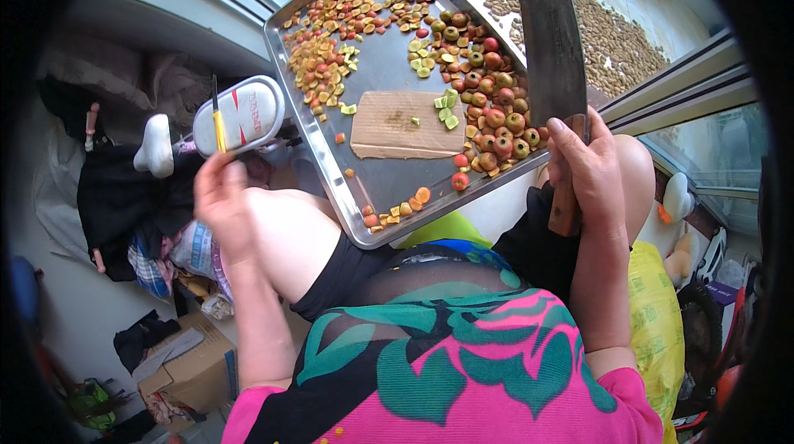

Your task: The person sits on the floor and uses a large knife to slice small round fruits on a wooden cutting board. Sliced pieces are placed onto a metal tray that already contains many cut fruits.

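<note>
In my right hand (586, 165) is a cleaver (552, 41), gripped by its wooden handle with the broad dark blade pointing up over the tray's right side. My left hand (226, 205) is blurred, its fingertips at the lower end of a yellow-handled knife (219, 128); whether they grip it I cannot tell. That knife overlaps an oval white lid (248, 110) with red marks. Before me a metal tray (322, 180) bears a wooden board (397, 131) with green fruit pieces (446, 110) on it. Whole small red-green fruits (502, 115) are heaped right of the board; cut fruit pieces (319, 69) spread left and behind.
Beyond the tray, many small brown nuts or pods (614, 41) lie on the floor. A white shoe (156, 145) and dark cloth (136, 202) are at left. A cardboard box (192, 360) stands lower left, a yellow bag (654, 326) at right. Sliding-door tracks (670, 84) cross the right side.
</note>
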Motion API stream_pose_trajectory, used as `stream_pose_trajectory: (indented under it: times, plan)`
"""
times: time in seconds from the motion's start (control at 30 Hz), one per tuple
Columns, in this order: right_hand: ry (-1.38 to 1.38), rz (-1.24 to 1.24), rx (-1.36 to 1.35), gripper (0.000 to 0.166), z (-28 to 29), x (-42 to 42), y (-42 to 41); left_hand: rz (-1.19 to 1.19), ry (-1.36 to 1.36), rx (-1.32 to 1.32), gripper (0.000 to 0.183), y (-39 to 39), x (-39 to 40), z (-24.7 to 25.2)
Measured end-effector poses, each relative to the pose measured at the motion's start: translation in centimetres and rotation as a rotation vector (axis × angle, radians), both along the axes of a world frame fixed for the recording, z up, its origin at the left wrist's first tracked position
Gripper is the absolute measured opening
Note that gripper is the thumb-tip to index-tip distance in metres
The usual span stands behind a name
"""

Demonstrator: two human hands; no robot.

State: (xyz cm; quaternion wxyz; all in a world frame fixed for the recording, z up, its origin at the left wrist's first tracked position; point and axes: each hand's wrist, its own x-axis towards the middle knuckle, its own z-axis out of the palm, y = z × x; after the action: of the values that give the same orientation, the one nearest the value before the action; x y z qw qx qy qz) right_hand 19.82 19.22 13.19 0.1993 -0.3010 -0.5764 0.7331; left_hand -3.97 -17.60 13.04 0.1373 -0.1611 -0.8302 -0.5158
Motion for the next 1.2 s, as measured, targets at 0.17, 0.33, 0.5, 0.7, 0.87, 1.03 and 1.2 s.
stream_pose_trajectory:
  times: [0.17, 0.33, 0.5, 0.7, 0.87, 1.03, 1.2]
  plan:
    - [0.025, 0.04, -0.053, 0.029, -0.1, 0.2, 0.4, -0.522, 0.037, -0.299, 0.04, 15.9, 4.4, -4.8]
    - [0.033, 0.024, -0.078, 0.034, 0.4, 0.6, -0.1, -0.782, 0.348, -0.461, 0.04, 22.3, 4.1, -10.4]
    - [0.027, -0.033, -0.119, 0.032, 0.8, 1.1, 0.0, -0.341, 0.562, -0.571, 0.04, 19.4, -2.5, -12.2]
    - [0.026, -0.014, -0.112, 0.038, 0.6, 1.7, 0.2, -0.301, 0.479, -0.48, 0.044, 20.1, -1.2, -9.1]
    - [0.005, 0.039, -0.127, 0.043, 0.6, 1.1, -0.1, -0.369, 0.275, -0.424, 0.035, 21.0, -2.3, -10.8]
    - [-0.004, 0.037, -0.152, 0.043, 0.9, 1.5, 0.1, -0.472, 0.303, -0.485, 0.037, 25.9, -5.2, -11.2]
    - [-0.003, 0.024, -0.192, 0.043, 1.1, 1.5, 0.0, -0.538, 0.25, -0.536, 0.042, 31.2, -7.5, -11.9]
